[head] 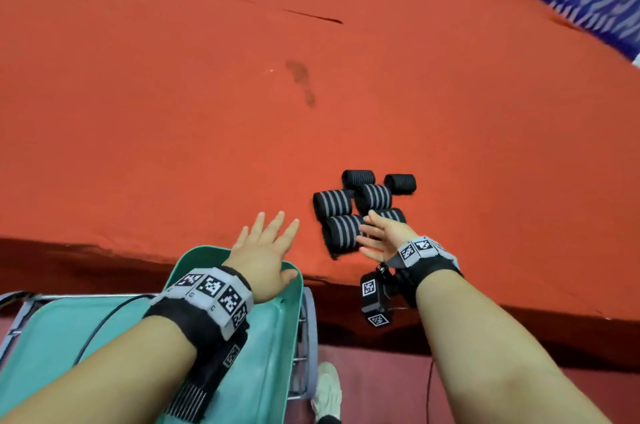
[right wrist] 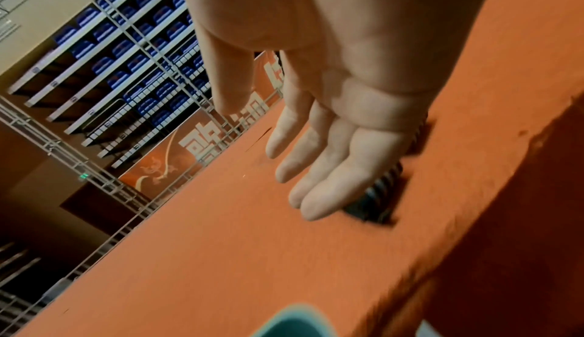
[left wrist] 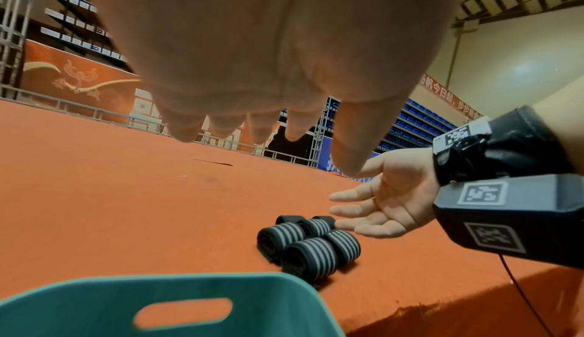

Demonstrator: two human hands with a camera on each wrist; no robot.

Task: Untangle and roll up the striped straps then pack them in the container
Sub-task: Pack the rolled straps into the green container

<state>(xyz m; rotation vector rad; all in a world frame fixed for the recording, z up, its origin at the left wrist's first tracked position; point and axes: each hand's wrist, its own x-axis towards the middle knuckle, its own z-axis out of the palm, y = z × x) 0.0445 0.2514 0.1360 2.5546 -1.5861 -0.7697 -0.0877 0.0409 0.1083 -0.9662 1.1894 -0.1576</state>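
Both hands spread flat, holding nothing: left hand (head: pixel 265 247) above green bin (head: pixel 277 337) rim, right hand (head: pixel 384 236) over rolled straps (head: pixel 360 205) bunched on orange mat (head: pixel 207 112) nr edge, w/ bin just beside

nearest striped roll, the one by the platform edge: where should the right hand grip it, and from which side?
Grip the nearest roll around its curved striped middle, thumb on one side and fingers on the other. It lies on its side, ends open. Come from above and the right, where the open right hand hovers; other rolls crowd its far side, so probably avoid that one.
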